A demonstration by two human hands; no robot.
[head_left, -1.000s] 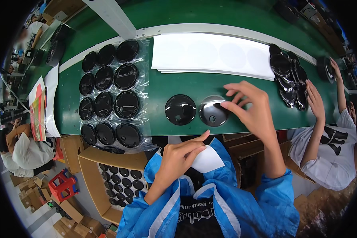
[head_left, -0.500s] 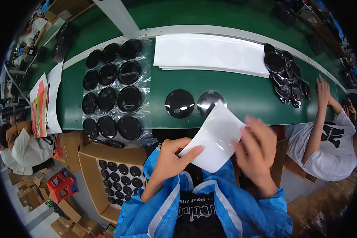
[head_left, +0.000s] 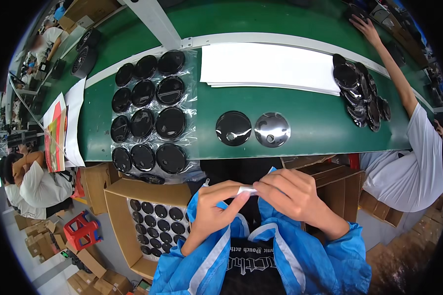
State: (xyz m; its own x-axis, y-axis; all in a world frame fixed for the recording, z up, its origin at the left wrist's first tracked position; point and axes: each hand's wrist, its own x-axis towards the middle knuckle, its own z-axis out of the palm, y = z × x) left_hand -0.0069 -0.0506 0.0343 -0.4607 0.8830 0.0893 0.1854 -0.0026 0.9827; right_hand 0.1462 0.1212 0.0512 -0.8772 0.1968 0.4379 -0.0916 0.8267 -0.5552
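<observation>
While our left hand (head_left: 214, 209) and right hand (head_left: 293, 194) pinch the white sheet (head_left: 247, 189) between them, the grey disc (head_left: 275, 127) lies beyond our fingers, nearer the right.

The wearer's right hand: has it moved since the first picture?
Yes: the right hand has moved from the silvery-sheened disc past the near edge of the green worktable, toward the body.

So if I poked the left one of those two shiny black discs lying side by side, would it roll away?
Probably not: the black disc lies flat on the green table. It might slide, since its face looks smooth and glossy. It's probably stiff, too, keeping a neat round shape.
</observation>
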